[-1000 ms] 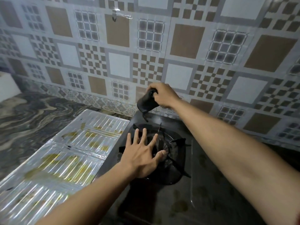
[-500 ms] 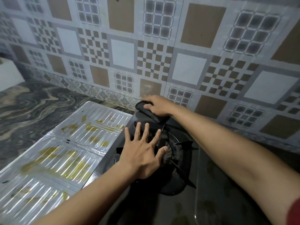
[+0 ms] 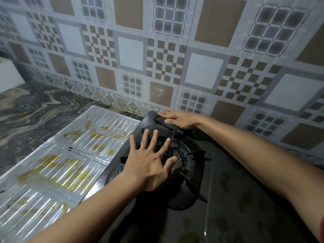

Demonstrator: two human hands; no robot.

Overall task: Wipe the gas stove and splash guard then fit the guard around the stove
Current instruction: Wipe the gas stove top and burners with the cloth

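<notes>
The black gas stove [image 3: 233,199] fills the lower right, with brownish stains on its glass top. My left hand [image 3: 149,162] lies flat with fingers spread on the burner grate [image 3: 191,165]. My right hand [image 3: 178,118] presses a dark cloth [image 3: 166,125] onto the stove's far left corner, close to the wall. The silver foil splash guard [image 3: 70,155] lies flat on the counter left of the stove, streaked with yellow grease.
A patterned tiled wall [image 3: 175,58] rises right behind the stove. The dark marbled counter [image 3: 31,111] runs off to the left. A white object [image 3: 8,74] stands at the far left edge.
My right hand has come down from the air with the cloth and now presses it flat on the stove's back corner. My left hand has stayed on the burner.
</notes>
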